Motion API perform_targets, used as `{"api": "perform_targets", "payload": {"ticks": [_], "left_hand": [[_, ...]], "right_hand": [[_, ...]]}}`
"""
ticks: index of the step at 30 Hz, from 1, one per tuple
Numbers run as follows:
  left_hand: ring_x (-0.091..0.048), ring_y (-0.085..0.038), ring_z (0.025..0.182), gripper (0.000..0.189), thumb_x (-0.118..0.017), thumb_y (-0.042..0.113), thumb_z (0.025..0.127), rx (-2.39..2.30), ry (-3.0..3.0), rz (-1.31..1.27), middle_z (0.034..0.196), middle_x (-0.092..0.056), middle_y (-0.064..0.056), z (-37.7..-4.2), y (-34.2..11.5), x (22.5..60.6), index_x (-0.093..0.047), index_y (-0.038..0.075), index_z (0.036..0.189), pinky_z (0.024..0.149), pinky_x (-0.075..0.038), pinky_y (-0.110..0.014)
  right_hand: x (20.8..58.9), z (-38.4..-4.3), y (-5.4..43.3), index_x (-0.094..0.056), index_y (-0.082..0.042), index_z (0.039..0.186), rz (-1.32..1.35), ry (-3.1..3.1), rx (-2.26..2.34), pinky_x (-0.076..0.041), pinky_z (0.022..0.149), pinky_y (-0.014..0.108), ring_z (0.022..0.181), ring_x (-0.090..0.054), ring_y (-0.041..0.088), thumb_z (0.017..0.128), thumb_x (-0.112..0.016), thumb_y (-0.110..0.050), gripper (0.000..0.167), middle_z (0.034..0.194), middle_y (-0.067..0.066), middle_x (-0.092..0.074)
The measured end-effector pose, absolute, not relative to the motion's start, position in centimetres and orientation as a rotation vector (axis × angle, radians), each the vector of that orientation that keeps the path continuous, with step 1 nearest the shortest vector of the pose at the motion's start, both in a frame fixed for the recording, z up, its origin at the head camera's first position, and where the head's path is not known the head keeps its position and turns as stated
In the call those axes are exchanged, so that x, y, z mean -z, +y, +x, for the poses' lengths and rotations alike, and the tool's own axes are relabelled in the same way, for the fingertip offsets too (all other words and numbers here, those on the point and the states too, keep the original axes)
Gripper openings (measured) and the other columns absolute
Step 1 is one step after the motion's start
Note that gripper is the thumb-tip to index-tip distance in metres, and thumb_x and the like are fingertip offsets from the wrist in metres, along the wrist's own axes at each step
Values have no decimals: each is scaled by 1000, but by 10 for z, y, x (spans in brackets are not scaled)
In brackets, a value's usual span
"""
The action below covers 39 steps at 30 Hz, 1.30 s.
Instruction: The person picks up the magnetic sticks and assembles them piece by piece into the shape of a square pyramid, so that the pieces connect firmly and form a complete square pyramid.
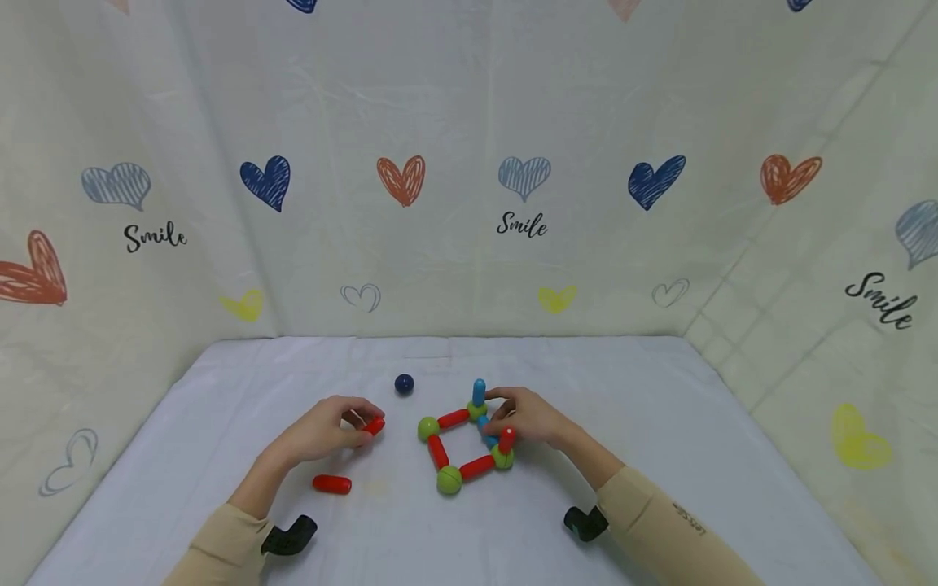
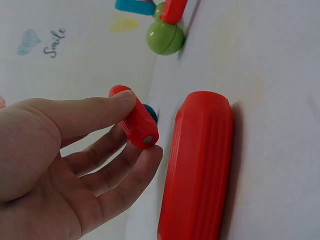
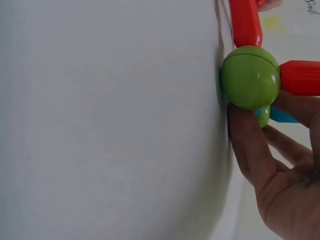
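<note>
My left hand point(image 1: 326, 427) pinches a short red rod point(image 2: 140, 120) between thumb and fingertips, above the table; a metal dot shows on the rod's end. Below that hand lies a second red rod point(image 1: 332, 484). To the right stands a four-sided frame of green balls point(image 1: 449, 480) joined by red rods point(image 1: 477, 467) and a blue rod point(image 1: 486, 431) on its right side. My right hand point(image 1: 531, 415) grips this blue side rod, partly covering it. An upright blue rod point(image 1: 479, 392) rises from the far ball, an upright red rod point(image 1: 506, 440) from the near right one.
A dark blue ball point(image 1: 404, 384) lies beyond the left hand. White cloth covers the table point(image 1: 410, 537), and a curtain printed with hearts point(image 1: 454, 106) hangs behind it. Black wrist mounts point(image 1: 290, 535) stick out from both sleeves.
</note>
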State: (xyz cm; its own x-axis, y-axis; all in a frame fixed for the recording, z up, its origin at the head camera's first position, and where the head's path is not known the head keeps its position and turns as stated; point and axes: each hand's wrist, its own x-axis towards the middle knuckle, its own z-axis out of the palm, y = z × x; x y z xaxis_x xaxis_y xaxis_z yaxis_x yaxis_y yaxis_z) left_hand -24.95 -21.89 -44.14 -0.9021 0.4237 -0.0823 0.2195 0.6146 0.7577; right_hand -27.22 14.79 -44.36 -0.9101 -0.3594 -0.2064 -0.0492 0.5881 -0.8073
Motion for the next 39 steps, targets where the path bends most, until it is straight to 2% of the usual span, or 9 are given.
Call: {"api": "perform_targets", "payload": {"ticks": [9, 18, 28, 39], "left_hand": [[-62, -23, 104, 30, -75, 9, 94, -1246, 2594, 586, 108, -68, 4, -257, -202, 444, -70, 13, 123, 82, -57, -33], [-64, -22, 106, 33, -78, 9, 92, -1391, 2599, 556, 110, -67, 2, -264, -182, 448, -68, 11, 123, 91, -55, -41], [-65, -21, 107, 32, -79, 7, 91, -1563, 2584, 477, 108, -67, 2, -267, -163, 448, -67, 16, 119, 92, -55, -40], [-67, -20, 103, 34, -80, 4, 89, -1685, 2548, 500, 106, -69, 0, -273, -140, 447, -66, 11, 119, 91, -56, -37]], "right_hand": [[444, -266, 146, -61, -7, 134, -280, 2505, 1269, -57, 77, 36, 88, -63, 20, 85, -85, -18, 56, 96, 4, -66], [445, -258, 144, -60, -6, 129, -210, 2536, 1294, -58, 74, 35, 86, -62, 21, 83, -86, -16, 54, 96, 5, -64], [447, -252, 144, -55, -3, 129, -123, 2533, 1350, -59, 71, 33, 84, -63, 21, 83, -85, -12, 56, 95, 7, -63], [448, -249, 142, -53, -4, 128, -84, 2518, 1360, -60, 67, 34, 77, -65, 20, 84, -84, -13, 55, 92, 7, -65]]}}
